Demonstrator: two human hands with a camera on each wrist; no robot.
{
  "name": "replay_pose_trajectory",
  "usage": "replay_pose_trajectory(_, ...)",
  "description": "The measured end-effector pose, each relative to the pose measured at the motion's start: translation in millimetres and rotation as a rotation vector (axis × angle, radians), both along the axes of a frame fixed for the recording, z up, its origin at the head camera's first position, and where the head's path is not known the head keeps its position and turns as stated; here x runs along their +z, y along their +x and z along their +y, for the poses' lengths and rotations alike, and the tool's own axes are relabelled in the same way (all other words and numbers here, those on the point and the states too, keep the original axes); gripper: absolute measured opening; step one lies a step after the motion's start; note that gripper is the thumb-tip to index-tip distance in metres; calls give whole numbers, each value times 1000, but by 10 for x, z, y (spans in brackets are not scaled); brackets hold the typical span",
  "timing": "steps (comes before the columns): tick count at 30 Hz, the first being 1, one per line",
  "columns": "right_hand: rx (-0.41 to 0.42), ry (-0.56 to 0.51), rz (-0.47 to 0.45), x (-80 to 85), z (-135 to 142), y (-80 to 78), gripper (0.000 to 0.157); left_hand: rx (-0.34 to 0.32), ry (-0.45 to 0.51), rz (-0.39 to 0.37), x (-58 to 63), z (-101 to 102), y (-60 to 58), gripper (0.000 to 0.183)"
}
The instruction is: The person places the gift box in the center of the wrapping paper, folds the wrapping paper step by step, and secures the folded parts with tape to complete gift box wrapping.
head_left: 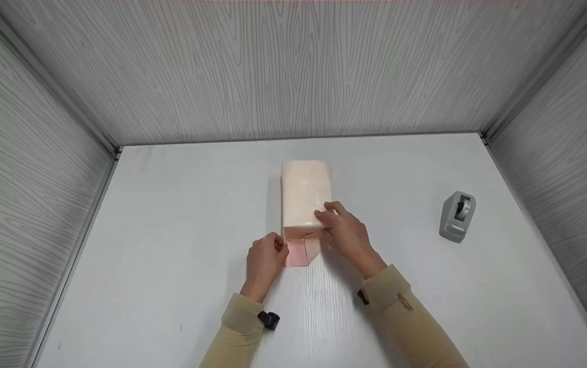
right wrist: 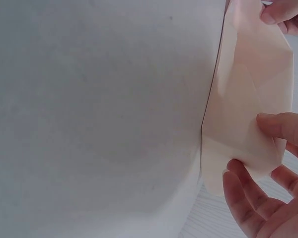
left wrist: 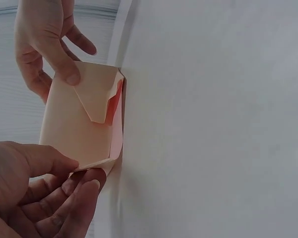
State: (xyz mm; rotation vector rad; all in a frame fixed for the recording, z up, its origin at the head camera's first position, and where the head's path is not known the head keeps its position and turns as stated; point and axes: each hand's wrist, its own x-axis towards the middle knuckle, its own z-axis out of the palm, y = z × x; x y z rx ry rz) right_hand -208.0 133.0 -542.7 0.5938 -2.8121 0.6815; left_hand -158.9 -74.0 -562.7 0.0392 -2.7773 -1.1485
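A package wrapped in pale peach paper (head_left: 306, 191) lies on the table, its near end partly folded. A flap with a pink inner face (head_left: 297, 253) spreads out on the tabletop from that end. My left hand (head_left: 265, 260) pinches the paper's edge at the left corner between thumb and fingers. Around the near right corner, my right hand (head_left: 347, 235) holds the package. In the right wrist view its thumb presses the folded end while the fingers touch the side. A pointed side fold (left wrist: 97, 94) is turned in across the end in the left wrist view.
To the right on the white table (head_left: 170, 214) stands a grey tape dispenser (head_left: 456, 217) with a roll in it. Wood-grain panels (head_left: 293, 71) rise behind the table and on both sides.
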Motion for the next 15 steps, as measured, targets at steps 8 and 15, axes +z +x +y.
replay_pose_trajectory(8,11,-21,-7,10,8,2,41,-11,20,-33,-8,2,1,8)
replay_pose_trajectory(15,14,-29,-23,14,5,0,41,-34,9,-28,-40,-1,25,15)
